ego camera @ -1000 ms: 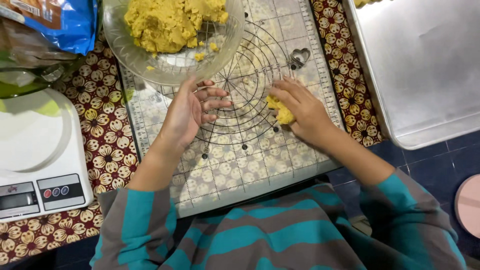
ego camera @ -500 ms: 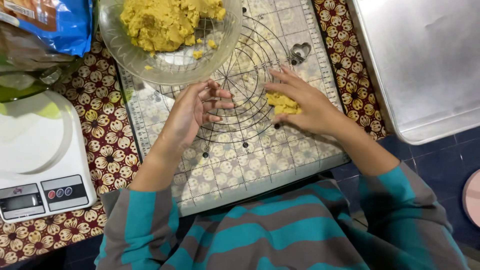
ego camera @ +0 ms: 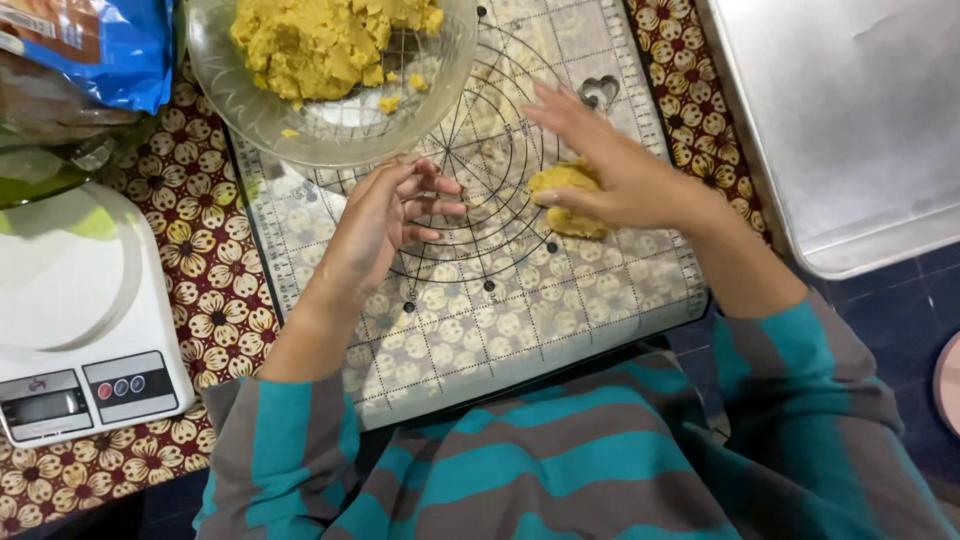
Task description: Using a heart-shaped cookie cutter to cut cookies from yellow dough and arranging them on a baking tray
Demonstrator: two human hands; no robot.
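The right hand (ego camera: 625,175) presses a yellow dough lump (ego camera: 565,200) flat on the pastry mat (ego camera: 500,300), fingers spread over it; the left hand (ego camera: 385,215) hovers beside, fingers loosely apart, empty; pressing likely needs even, downward weight

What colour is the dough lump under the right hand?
Yellow; the dough lump under the right hand shows best in the head view.

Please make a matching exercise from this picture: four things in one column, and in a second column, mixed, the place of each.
Things:
1. glass bowl
2. kitchen scale
3. metal tray
4. heart cutter

Places:
a. far right, off the mat
b. top edge of the mat, holding yellow dough
c. on the mat, beyond the right hand
d. far left, on the flowered cloth

Pairs: 1-b, 2-d, 3-a, 4-c
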